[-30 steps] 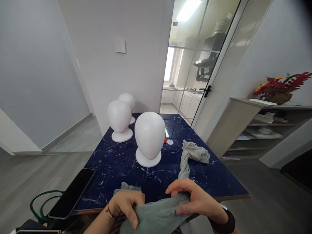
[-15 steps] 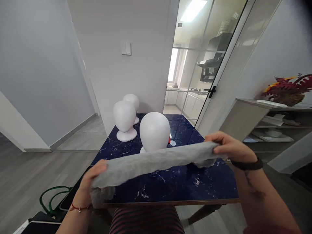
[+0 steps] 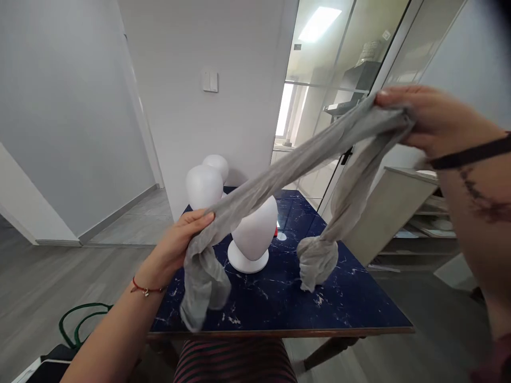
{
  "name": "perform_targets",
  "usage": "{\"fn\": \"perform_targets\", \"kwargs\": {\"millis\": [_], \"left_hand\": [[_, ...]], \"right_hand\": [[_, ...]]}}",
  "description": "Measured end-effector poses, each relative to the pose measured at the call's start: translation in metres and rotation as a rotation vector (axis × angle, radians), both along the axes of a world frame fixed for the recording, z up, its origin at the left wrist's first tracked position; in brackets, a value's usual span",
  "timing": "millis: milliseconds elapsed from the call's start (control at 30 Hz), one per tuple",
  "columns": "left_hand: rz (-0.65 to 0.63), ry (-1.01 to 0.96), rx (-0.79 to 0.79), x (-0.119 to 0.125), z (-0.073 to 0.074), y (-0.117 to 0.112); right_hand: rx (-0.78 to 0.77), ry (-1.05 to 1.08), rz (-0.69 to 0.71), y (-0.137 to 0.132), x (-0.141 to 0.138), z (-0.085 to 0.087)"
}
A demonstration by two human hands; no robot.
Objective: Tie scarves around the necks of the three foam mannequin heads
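Grey cloth [image 3: 279, 173], one long twisted length: was stretched slantwise in the air above the surface [image 3: 271, 306], crossing in front of the foremost white head form [image 3: 255, 234]. Left grip [image 3: 179, 239]: was pinched on the cloth, the lower of the two. Right grip [image 3: 443, 119]: was clasped about a doubled-over bunch, raised higher.

Hazards, as judged: the span, if lowered or pulled nearer the form, could have pressed on it and tipped it off its small round base; the bundled right tail, if swung, could have struck it; a loose left pinch could have let its hanging end slip.

Obscured: the foremost form's crown lay behind cloth; of two rear head forms [image 3: 204, 186], one partly covered the other; a red item [image 3: 275, 232] showed only an edge. The left tail was blurred. Whether the right tail touched the surface could not be told.
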State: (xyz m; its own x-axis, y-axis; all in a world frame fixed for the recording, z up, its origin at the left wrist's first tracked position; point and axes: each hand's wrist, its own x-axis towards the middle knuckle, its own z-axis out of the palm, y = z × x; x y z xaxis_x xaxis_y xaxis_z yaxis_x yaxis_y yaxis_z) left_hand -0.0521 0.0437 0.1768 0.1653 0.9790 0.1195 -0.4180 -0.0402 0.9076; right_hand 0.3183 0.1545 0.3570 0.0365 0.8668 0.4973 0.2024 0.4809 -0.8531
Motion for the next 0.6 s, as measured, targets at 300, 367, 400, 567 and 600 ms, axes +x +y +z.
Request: {"fn": "perform_targets", "kwargs": {"millis": [300,367,400,567,600], "left_hand": [[-0.028,-0.163,-0.053,0.01,-0.013,0.019],[-0.037,-0.147,-0.003,0.015,0.003,0.021],[-0.041,-0.135,0.028,0.019,0.012,0.022],[-0.049,-0.108,0.101,0.031,0.036,0.022],[-0.054,-0.125,0.082,0.029,0.032,0.023]], "right_hand": [[-0.581,-0.85,0.308,0.012,0.012,-0.059],[-0.202,-0.731,0.022,0.014,0.025,-0.019],[0.006,-0.637,-0.11,0.015,0.03,0.004],[0.243,-0.274,-0.086,0.012,0.027,0.043],[0.086,-0.26,-0.04,0.011,0.023,0.031]]}}
